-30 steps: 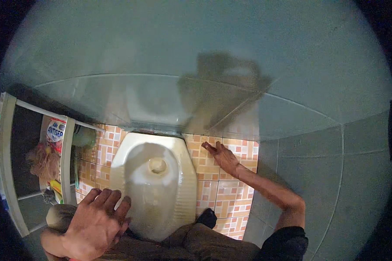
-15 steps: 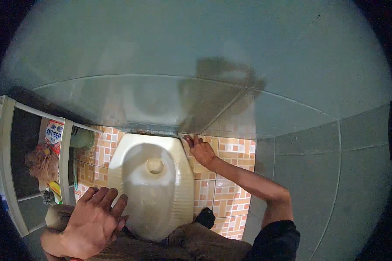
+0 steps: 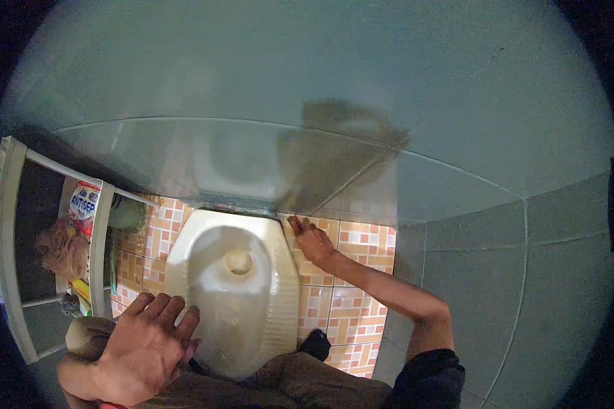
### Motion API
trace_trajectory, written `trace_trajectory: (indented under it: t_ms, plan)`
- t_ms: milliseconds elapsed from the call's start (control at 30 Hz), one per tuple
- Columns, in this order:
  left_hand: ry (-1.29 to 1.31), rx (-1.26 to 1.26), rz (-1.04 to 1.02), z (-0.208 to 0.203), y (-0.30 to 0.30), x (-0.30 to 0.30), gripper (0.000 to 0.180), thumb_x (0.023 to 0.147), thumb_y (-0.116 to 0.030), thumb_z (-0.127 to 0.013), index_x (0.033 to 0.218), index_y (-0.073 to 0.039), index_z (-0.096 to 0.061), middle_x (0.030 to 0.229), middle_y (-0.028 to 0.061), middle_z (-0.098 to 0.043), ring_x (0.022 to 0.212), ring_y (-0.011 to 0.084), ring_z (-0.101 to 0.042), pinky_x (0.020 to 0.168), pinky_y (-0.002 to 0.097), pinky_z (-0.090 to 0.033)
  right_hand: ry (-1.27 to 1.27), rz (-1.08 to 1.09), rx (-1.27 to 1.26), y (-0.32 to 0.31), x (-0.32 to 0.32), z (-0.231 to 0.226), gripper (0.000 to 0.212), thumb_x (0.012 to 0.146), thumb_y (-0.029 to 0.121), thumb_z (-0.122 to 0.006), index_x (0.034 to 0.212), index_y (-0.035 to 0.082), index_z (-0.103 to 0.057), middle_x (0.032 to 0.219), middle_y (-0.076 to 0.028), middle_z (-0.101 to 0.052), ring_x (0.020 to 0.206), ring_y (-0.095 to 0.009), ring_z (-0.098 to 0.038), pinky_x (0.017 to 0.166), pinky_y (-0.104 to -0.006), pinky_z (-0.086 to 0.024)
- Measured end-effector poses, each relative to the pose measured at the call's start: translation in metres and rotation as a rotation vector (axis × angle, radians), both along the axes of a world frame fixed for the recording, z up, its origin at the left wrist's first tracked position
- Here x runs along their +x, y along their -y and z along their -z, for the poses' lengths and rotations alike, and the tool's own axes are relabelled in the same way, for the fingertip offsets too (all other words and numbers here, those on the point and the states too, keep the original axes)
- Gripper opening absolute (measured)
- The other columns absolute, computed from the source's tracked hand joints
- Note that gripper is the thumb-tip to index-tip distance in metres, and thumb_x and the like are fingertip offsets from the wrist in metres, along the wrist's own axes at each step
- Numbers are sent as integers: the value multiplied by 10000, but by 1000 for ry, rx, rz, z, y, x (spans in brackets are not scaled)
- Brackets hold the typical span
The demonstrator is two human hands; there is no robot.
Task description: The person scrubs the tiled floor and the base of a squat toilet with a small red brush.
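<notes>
A cream squat toilet (image 3: pixel 285 300) with ribbed sides is set in the floor in front of me. At its back right corner, low by the wall, is my right hand (image 3: pixel 312 242). Its fingers are bent together beside the rim; whether something small is in them is hidden. Over my bent left knee, at the toilet's left front side, hangs my left hand (image 3: pixel 147 347), back up, fingers loosely bent and a little apart, nothing visible in it. The bowl (image 3: pixel 235 320) looks wet, with a round raised part near its back.
At the left stands a pale shelf rack (image 3: pixel 101 238) with a red-and-white pack (image 3: pixel 84 206), a mesh sponge (image 3: pixel 65 251) and a yellow bottle (image 3: pixel 80 292). Grey-green walls (image 3: pixel 457 266) close in at the back and right. Patterned tiles (image 3: pixel 358 313) cover the floor around the toilet.
My right hand stays at the toilet's back corner, its fingers slightly shifted. My left hand has hardly moved. The whole view has shifted a little.
</notes>
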State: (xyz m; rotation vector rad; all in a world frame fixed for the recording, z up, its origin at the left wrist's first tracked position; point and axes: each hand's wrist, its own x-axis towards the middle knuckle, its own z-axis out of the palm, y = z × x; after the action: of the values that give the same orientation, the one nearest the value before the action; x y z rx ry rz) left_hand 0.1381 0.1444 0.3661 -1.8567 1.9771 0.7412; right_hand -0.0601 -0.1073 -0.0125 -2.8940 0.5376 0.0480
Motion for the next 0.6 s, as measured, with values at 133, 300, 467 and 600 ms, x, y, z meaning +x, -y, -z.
trace_trajectory:
  t_ms: [133, 300, 467, 600]
  plan:
    - [39, 3, -23, -3, -4, -7, 467, 930, -351, -595, 1253, -14, -582, 1223, 187, -609, 1165, 341, -565, 1039, 454, -403, 36, -43, 76, -10, 34, 21, 602, 911, 33, -515, 1465, -45, -292, 1120, -303, -549, 892, -406, -690, 711, -443, -621]
    - [112, -14, -7, -5, -10, -9, 473, 945, -380, -572, 1254, -23, -588, 1238, 183, -603, 1168, 336, -564, 1041, 448, -394, -178, -21, 185, -1, 22, -11, 638, 912, 43, -505, 1508, 36, -276, 1271, -309, -522, 944, -396, -677, 778, -450, -607]
    - [83, -10, 11, 2, -6, -4, 465, 943, -361, -560, 1261, -22, -585, 1241, 178, -604, 1170, 332, -563, 1040, 453, -395, 17, -108, -91, 17, -52, 22, 576, 925, 67, -522, 1479, 116, -372, 1153, -236, -550, 913, -368, -678, 735, -406, -615]
    - [56, 48, 6, -12, -9, -6, 463, 922, -335, -580, 1257, -14, -576, 1237, 181, -604, 1170, 327, -563, 1036, 453, -402, -135, -88, 22, 11, -44, -15, 622, 904, 38, -554, 1489, 141, -368, 1117, -216, -546, 894, -368, -663, 773, -429, -600]
